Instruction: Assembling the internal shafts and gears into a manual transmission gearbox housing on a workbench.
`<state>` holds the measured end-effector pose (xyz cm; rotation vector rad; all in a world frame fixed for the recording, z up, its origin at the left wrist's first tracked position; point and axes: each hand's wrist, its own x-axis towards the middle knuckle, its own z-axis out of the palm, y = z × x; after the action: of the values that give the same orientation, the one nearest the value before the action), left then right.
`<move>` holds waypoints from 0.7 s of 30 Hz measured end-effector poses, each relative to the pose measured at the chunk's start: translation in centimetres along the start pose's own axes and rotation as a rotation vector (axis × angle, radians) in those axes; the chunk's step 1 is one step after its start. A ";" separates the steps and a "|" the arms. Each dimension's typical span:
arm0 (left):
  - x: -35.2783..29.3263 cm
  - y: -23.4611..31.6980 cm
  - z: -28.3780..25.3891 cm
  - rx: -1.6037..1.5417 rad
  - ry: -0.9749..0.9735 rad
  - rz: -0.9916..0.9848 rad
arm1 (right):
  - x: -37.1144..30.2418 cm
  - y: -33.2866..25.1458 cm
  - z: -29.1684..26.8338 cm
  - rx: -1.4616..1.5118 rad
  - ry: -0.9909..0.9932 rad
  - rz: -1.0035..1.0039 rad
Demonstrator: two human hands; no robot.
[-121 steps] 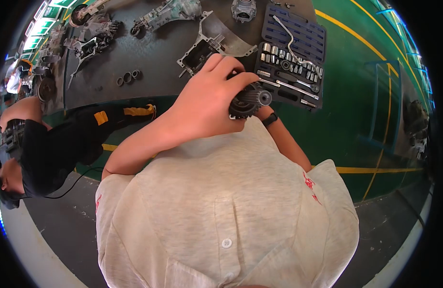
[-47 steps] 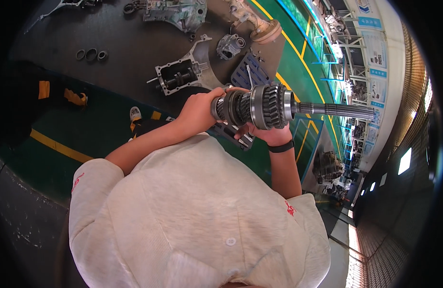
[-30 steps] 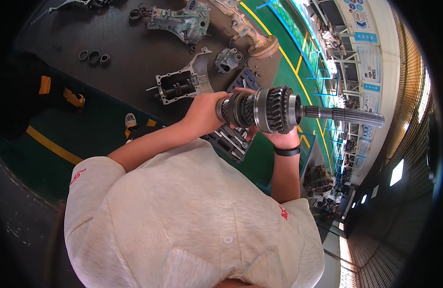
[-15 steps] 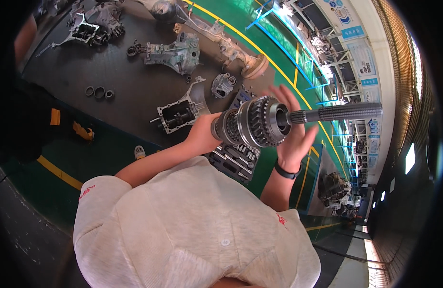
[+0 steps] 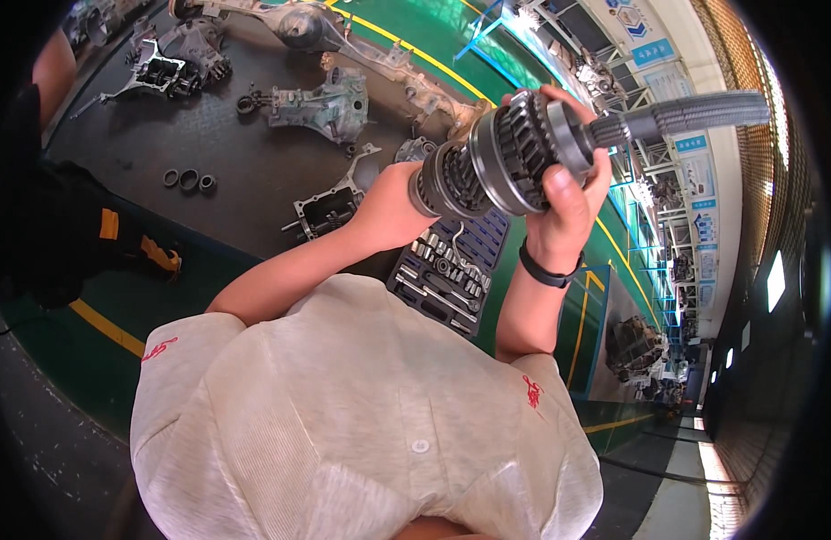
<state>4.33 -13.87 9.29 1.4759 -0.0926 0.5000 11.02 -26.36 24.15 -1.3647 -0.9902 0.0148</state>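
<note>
A gear shaft [image 5: 496, 162], a dark metal transmission shaft stacked with toothed gears and rings, is held up in front of my chest. Its long splined end [image 5: 686, 115] points to the right and slightly up. My left hand [image 5: 393, 209] is closed around its left end, with the fingers mostly hidden behind the gears. At the large gear near the splined end, my right hand [image 5: 567, 211] is wrapped on, its thumb in front and other fingers behind. Below the shaft lies an open socket set [image 5: 447, 279] with sockets and ratchets in a dark case.
On the dark workbench [image 5: 235, 148] lie an open gearbox housing [image 5: 324, 211], a larger gearbox casing [image 5: 330, 108], an axle assembly [image 5: 406, 72] and several metal rings [image 5: 189, 180]. Another person's arm [image 5: 54, 76] shows at the far left. An engine-like part [image 5: 636, 346] sits on a bench at right.
The gear shaft has moved up, its splined end tilting higher. My right hand, earlier spread behind the shaft, has closed on the gear. My left hand keeps its hold.
</note>
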 end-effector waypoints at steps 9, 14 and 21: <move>-0.4 2.2 0.6 0.025 -0.065 -0.110 | 2.1 -3.8 0.4 0.150 -0.040 0.045; -0.4 2.4 0.8 0.012 -0.034 -0.039 | 2.8 -4.7 0.0 0.191 -0.029 0.085; -0.6 3.7 0.6 -0.038 -0.063 -0.008 | 3.3 -5.7 0.3 0.273 0.016 0.054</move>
<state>2.54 -14.54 12.59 1.4547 -0.1457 0.4430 9.93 -25.88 30.63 -1.1382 -0.9015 0.1733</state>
